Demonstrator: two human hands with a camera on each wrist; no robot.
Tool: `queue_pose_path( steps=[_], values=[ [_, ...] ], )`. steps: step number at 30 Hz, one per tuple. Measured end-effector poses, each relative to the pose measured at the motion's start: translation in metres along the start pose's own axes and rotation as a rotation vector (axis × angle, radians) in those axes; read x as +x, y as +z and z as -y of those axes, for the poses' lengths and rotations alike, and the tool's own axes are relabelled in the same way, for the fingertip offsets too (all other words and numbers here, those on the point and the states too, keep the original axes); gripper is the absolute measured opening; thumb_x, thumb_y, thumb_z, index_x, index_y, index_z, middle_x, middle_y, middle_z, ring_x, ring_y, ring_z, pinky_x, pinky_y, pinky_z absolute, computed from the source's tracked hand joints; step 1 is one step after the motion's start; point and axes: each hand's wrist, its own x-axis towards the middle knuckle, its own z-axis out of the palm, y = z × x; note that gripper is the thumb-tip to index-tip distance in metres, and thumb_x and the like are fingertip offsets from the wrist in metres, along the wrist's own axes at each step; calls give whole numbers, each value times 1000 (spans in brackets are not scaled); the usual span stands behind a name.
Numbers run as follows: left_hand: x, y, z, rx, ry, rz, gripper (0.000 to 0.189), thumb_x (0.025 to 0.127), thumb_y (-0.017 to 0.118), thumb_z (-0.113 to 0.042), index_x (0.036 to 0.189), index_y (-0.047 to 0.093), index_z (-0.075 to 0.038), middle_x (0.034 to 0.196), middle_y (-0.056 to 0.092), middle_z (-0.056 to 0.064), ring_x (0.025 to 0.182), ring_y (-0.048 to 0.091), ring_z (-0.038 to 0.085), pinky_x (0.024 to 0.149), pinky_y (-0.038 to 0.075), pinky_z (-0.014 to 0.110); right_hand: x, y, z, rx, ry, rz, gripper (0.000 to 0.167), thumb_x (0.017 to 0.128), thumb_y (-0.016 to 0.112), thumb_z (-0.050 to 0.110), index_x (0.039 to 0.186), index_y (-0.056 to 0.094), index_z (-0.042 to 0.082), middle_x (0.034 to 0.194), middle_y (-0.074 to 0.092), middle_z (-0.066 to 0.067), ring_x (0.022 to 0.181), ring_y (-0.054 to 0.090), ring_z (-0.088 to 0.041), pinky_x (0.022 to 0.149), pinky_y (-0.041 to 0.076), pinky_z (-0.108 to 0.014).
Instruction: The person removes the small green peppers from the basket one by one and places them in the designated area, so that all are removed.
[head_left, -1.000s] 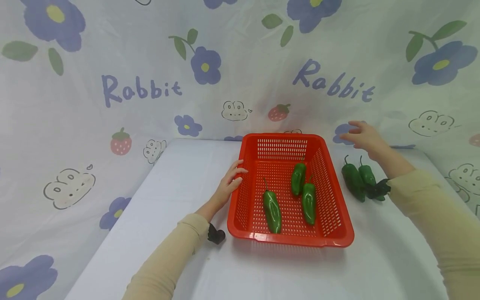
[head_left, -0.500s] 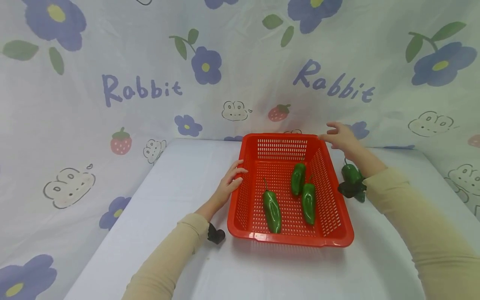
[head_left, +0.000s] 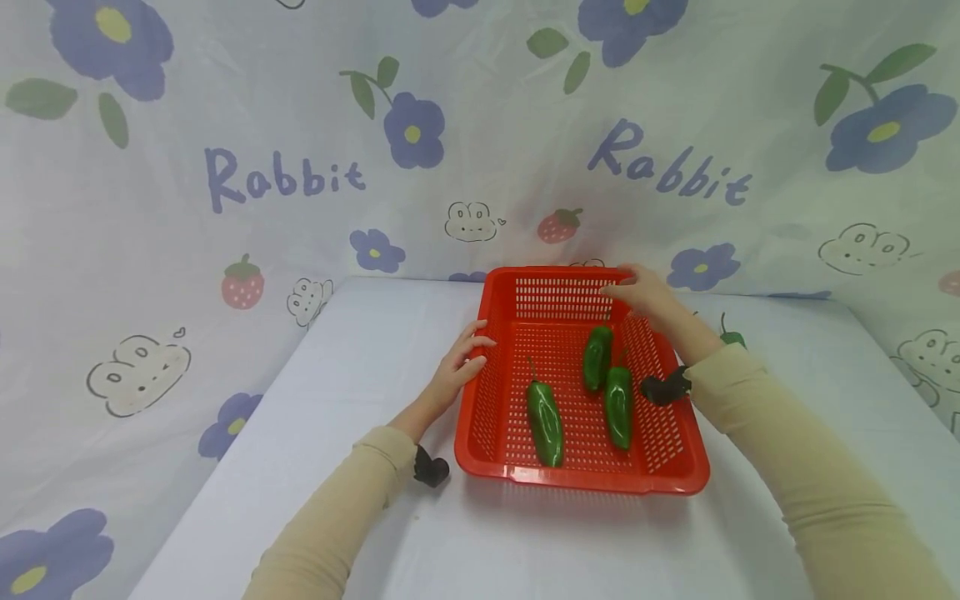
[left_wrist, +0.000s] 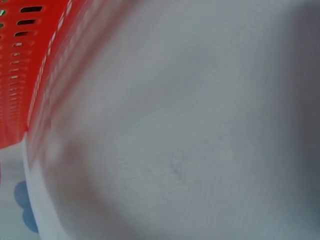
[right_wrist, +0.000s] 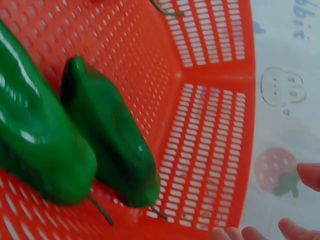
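A red plastic basket (head_left: 581, 477) with slotted walls stands on the white table. Inside lie three green peppers: one at left (head_left: 545, 423), two on the right, a farther pepper (head_left: 597, 358) and a nearer pepper (head_left: 618, 408). My left hand (head_left: 453, 367) touches the basket's left rim, its fingers loosely extended over the edge. Over the far right corner is my right hand (head_left: 647, 296), fingers spread and nothing seen between them. In the right wrist view, its fingertips (right_wrist: 295, 231) appear at the lower right, apart from the two nearby peppers (right_wrist: 112, 140).
To the right of the basket, a loose green pepper (head_left: 732, 338) shows past my right sleeve (head_left: 780, 442), which hides whatever else lies there. Behind the table hangs a patterned cloth (head_left: 480, 108). The left wrist view shows mostly white tabletop (left_wrist: 175, 125) beside the basket.
My right hand has moved left, from above the loose peppers outside to the basket's far right corner. Its arm now covers most of those peppers. My left hand and the basket have stayed still.
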Motion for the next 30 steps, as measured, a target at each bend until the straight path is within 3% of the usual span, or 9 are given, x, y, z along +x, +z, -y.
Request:
queue_pose_path(
  steps=[4,8,15,28,30],
  values=[
    [2,0,-2,43,15,5,30,89,44,-6,115,48,9,147,21,20,122,34,35,86,49,31,2,12,-2,0,24,3,68,91,52,18,144,15,0,142,27,-27,125,34,-41,98,36,-53],
    [2,0,-3,62,25,8,30,89,44,-6,115,48,9,147,22,21,122,34,36,80,47,22,5,25,-8,-14,38,-2,66,90,53,17,143,17,-1,141,29,-25,124,35,-39,102,34,-50],
    [0,0,-3,65,16,2,30,90,43,-6,115,48,8,148,21,20,126,31,35,81,45,22,13,42,-21,-38,107,-21,69,88,57,20,143,19,2,144,26,-22,127,31,-38,103,31,-54],
    [0,1,-2,34,26,-4,31,90,41,-5,115,47,11,147,20,21,125,30,37,82,45,23,15,51,-31,-91,128,-21,70,87,58,18,143,20,3,144,28,-22,127,33,-38,101,32,-56],
    [2,0,9,27,43,-8,31,90,42,-9,115,48,8,148,21,19,125,31,35,82,46,23,15,52,-30,-104,142,-16,70,87,58,18,143,19,2,145,26,-23,127,32,-39,100,32,-56]
  ],
)
